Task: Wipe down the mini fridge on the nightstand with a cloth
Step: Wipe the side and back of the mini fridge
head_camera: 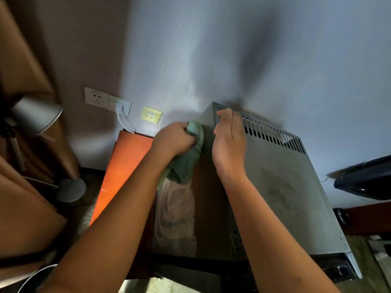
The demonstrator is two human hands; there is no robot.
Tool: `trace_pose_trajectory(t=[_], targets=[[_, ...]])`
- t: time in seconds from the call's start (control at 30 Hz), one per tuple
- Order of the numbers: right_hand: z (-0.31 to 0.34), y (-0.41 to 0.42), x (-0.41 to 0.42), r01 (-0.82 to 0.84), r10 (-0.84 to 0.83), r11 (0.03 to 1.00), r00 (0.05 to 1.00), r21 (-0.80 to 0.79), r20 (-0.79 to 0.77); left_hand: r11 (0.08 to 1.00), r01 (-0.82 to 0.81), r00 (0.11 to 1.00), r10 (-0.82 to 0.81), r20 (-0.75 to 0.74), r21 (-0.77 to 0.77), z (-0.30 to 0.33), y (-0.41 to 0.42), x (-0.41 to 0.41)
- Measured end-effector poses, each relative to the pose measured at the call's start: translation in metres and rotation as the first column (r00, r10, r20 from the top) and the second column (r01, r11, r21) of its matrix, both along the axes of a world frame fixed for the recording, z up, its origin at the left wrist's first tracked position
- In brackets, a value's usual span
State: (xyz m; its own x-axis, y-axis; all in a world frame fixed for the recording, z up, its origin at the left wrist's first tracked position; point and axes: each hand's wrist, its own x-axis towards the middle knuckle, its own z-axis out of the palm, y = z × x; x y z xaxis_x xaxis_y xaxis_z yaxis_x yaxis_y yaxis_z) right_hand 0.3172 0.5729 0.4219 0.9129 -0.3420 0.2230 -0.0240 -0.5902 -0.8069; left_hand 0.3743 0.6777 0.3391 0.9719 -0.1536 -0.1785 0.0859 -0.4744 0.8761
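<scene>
A grey metal mini fridge [283, 187] fills the middle and right of the head view, with a row of vent slots along its far top edge. My left hand [173, 140] grips a bunched green cloth [188, 161] and presses it against the fridge's left side near the top far corner. The cloth's loose end hangs down the dark, glossy side panel. My right hand [229, 142] rests on the top left edge of the fridge, its fingers curled over the far corner. The nightstand beneath is mostly hidden.
An orange-lit wooden panel [122, 170] stands left of the fridge. Wall sockets [108, 101] with a white plug and cable sit behind it. A grey desk lamp [36, 115] is at far left beside a brown curtain. A dark object [364, 178] juts in at right.
</scene>
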Motion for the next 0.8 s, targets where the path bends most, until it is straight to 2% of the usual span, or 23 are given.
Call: trace_pose_trajectory(t=[0.07, 0.1, 0.13, 0.17, 0.23, 0.3, 0.33, 0.37, 0.4, 0.47, 0.57, 0.63, 0.73, 0.8], targets=[[0.000, 0.000, 0.001, 0.004, -0.004, 1.000, 1.000, -0.006, -0.002, 0.958, -0.049, 0.998, 0.060, 0.032, -0.281, 0.019, 0.004, 0.002], [0.000, -0.001, 0.001, 0.008, -0.008, 1.000, 1.000, -0.006, 0.000, 0.921, -0.075, 0.995, 0.096, 0.037, -0.383, 0.022, 0.002, 0.005], [0.001, -0.001, 0.001, 0.012, -0.012, 1.000, 1.000, -0.008, -0.001, 0.904, -0.093, 0.992, 0.121, 0.041, -0.417, 0.021, -0.002, 0.006], [0.001, -0.001, 0.001, 0.015, -0.015, 1.000, 1.000, -0.009, -0.003, 0.911, -0.107, 0.991, 0.133, 0.036, -0.399, 0.016, -0.008, 0.007], [0.002, 0.000, 0.000, 0.012, -0.012, 1.000, 1.000, -0.013, -0.004, 0.956, -0.129, 0.992, 0.123, -0.038, -0.265, -0.008, -0.017, 0.006], [0.002, 0.000, -0.001, 0.003, -0.003, 1.000, 1.000, -0.014, -0.001, 0.996, -0.084, 0.989, 0.087, -0.121, 0.033, -0.035, -0.020, 0.000], [0.001, 0.000, -0.001, -0.004, 0.004, 1.000, 1.000, -0.013, 0.001, 0.981, -0.027, 0.988, 0.056, -0.145, 0.194, -0.044, -0.019, -0.004], [0.001, 0.000, -0.001, -0.011, 0.011, 1.000, 1.000, -0.014, 0.002, 0.953, 0.018, 0.987, 0.032, -0.160, 0.302, -0.047, -0.017, -0.008], [0.001, 0.000, -0.001, -0.015, 0.015, 1.000, 1.000, -0.017, 0.001, 0.939, 0.035, 0.988, 0.018, -0.151, 0.342, -0.044, -0.015, -0.011], [0.000, 0.000, -0.001, -0.015, 0.015, 1.000, 1.000, -0.025, 0.000, 0.954, 0.017, 0.998, 0.003, -0.066, 0.299, -0.025, -0.011, -0.008], [0.000, 0.000, 0.000, -0.004, 0.004, 1.000, 1.000, -0.018, -0.008, 0.997, -0.028, 0.995, 0.021, 0.102, 0.074, 0.013, -0.002, 0.010], [0.001, 0.000, -0.001, 0.000, 0.000, 1.000, 1.000, -0.012, -0.010, 0.994, -0.094, 0.988, 0.100, 0.120, -0.054, 0.023, -0.006, 0.022], [0.002, 0.001, 0.000, -0.001, 0.000, 1.000, 1.000, -0.023, -0.015, 0.989, -0.148, 0.988, 0.148, 0.049, -0.007, -0.001, -0.018, 0.032], [0.001, 0.001, 0.000, -0.004, 0.004, 1.000, 1.000, -0.030, -0.016, 0.985, -0.095, 0.995, 0.100, -0.029, 0.142, -0.026, -0.019, 0.031]])
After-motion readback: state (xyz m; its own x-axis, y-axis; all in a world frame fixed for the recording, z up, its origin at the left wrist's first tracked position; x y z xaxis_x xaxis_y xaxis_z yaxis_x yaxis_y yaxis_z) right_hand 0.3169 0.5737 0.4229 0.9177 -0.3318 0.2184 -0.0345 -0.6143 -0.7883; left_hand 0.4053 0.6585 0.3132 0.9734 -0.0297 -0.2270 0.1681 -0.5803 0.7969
